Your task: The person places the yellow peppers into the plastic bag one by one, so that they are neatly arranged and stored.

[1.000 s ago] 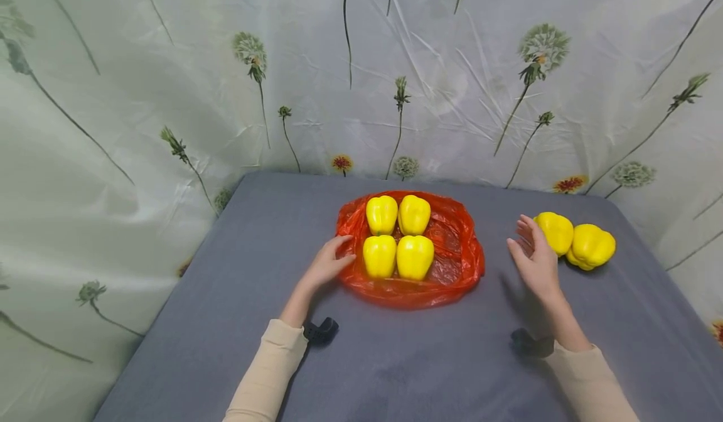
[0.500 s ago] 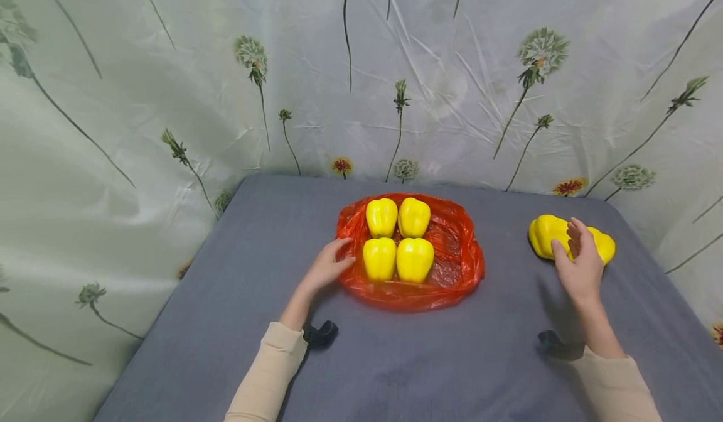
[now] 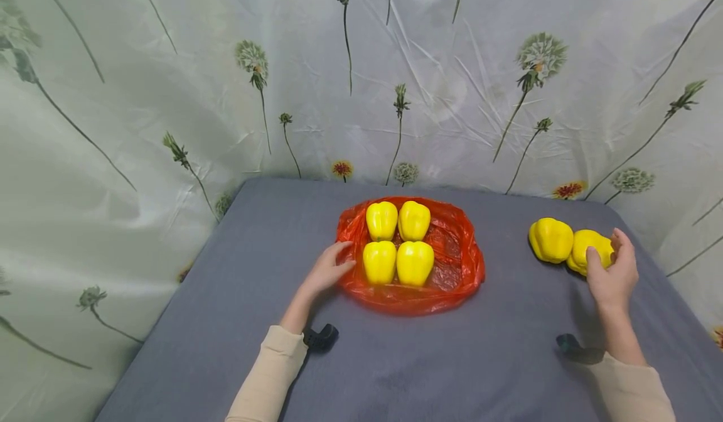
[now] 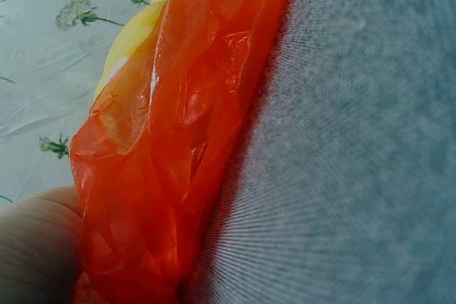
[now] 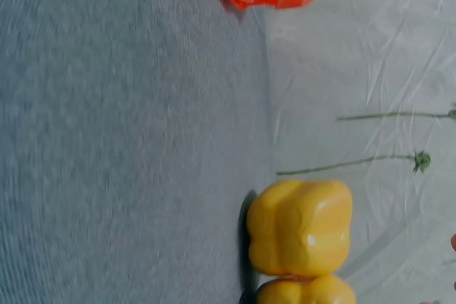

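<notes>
Yellow bell peppers stand inside a red plastic bag (image 3: pixel 471 265) opened out on the table, in two rows; one front pepper (image 3: pixel 415 263) is nearest the bag's middle. My left hand (image 3: pixel 326 270) holds the bag's left rim, and in the left wrist view the thumb (image 4: pixel 39 243) goes behind the red film. To the right lie two more yellow peppers side by side, the left one (image 3: pixel 550 240) in full sight. The other pepper (image 3: pixel 584 246) is partly covered by my right hand (image 3: pixel 614 277), whose thumb and fingers are spread apart close to it.
A grey cloth covers the table (image 3: pixel 440 359). Behind and to the sides hangs a pale curtain (image 3: pixel 440 95) printed with dandelions. A dark strap device sits on each wrist, such as the left wrist device (image 3: pixel 321 338).
My right hand has moved right, from beside the left loose pepper, across it, to the right one. The left hand, bag and peppers have kept their places.
</notes>
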Motion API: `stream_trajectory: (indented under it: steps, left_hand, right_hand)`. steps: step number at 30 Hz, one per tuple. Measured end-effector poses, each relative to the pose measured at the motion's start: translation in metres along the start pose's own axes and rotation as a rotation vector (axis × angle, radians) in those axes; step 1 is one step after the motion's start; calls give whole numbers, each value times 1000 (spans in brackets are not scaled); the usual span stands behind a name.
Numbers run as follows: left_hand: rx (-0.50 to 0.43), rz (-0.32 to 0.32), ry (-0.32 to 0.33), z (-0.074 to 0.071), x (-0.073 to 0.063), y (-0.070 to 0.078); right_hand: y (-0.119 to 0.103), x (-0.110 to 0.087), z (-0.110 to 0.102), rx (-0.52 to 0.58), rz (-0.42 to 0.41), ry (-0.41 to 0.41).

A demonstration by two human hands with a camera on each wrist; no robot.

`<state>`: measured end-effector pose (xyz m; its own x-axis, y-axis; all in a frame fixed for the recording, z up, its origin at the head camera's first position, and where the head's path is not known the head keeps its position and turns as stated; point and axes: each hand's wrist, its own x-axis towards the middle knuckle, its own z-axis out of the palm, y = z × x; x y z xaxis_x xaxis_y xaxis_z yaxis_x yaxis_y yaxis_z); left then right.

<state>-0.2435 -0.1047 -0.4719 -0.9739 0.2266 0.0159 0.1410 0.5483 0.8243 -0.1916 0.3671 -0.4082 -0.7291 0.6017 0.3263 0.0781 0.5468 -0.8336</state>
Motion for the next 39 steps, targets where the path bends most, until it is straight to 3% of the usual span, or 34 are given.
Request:
stream_trajectory:
  steps: [5,14,24,29,39]
  left_hand:
    - [1,10,2,1,1,-3]
    - [-4,3,-6,2,1,-4]
    - [0,6,2,2,0,-4]
    - [10,10,4,2,-1,-5]
    - [28,77,16,0,-2,-2]
  right_hand:
    - [10,4,-4,8,37,44]
    - [25,11,-11,7,199,28]
    - [36,20,-14,1,387,-64]
    - [43,25,-10,-24,472,-148]
    - [50,28,-4,-83,486,-245]
